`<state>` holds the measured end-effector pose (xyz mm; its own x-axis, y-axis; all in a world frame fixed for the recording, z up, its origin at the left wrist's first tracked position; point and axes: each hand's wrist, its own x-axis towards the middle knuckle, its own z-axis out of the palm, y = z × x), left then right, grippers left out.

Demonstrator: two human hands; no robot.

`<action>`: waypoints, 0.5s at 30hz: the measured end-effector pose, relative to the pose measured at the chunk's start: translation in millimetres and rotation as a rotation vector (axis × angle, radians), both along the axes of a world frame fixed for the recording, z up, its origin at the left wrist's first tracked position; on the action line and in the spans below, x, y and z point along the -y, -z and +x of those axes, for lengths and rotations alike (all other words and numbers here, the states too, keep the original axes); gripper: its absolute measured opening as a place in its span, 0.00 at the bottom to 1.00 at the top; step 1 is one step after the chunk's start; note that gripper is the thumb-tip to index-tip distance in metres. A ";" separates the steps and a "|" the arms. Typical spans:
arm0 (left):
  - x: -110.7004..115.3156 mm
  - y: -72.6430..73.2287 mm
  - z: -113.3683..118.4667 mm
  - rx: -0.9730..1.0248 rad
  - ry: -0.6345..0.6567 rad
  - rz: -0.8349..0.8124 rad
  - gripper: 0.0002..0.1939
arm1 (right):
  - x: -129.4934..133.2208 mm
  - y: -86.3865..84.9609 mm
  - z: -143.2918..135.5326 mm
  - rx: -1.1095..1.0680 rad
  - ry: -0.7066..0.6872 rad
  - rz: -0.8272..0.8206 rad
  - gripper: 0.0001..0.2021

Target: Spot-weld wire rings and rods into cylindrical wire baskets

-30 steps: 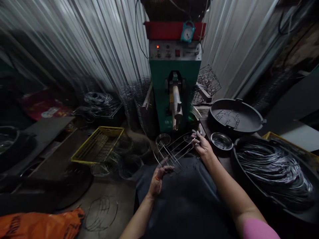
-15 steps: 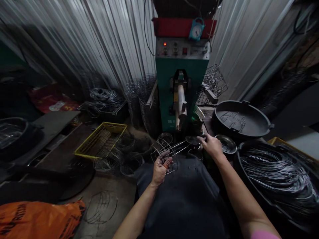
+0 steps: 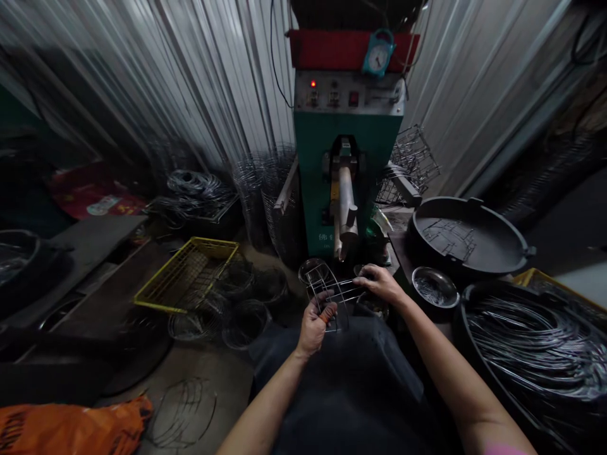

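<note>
My left hand (image 3: 317,323) is closed round a curved wire frame (image 3: 339,294), which is held above the dark apron on my lap. To its right, my right hand (image 3: 379,283) has its fingers pressed together at the far ends of thin wires that reach out from the frame. What exactly its fingertips grip is too small to tell apart from those wires. Beyond both hands stands a green machine (image 3: 313,170) with a thick metal arm (image 3: 346,196) pointing toward me. A small metal bowl lies partly below my right hand.
A yellow crate (image 3: 186,309) and several wire rings (image 3: 245,323) lie to the left. At the right are a black round tray (image 3: 490,253), a bowl of small wire parts (image 3: 435,287) and a tub of wire loops (image 3: 535,347). An orange sack (image 3: 71,430) lies at the lower left.
My right hand has moved left, closer to my left hand and the wire frame. My left hand has shifted slightly right with the frame. The camera view has shifted a little.
</note>
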<state>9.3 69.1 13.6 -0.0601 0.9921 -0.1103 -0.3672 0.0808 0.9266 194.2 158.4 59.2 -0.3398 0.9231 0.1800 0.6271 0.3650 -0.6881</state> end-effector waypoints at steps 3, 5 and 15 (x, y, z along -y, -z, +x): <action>-9.6 3.6 5.4 0.020 0.014 0.007 0.21 | -5.6 0.9 2.8 -0.095 0.046 -0.007 0.14; -15.7 4.2 9.6 0.037 0.018 0.007 0.21 | -9.3 1.6 1.8 -0.111 0.044 0.008 0.15; -37.6 2.8 21.5 0.076 -0.001 -0.024 0.20 | -28.2 -2.5 4.8 -0.149 0.084 0.049 0.15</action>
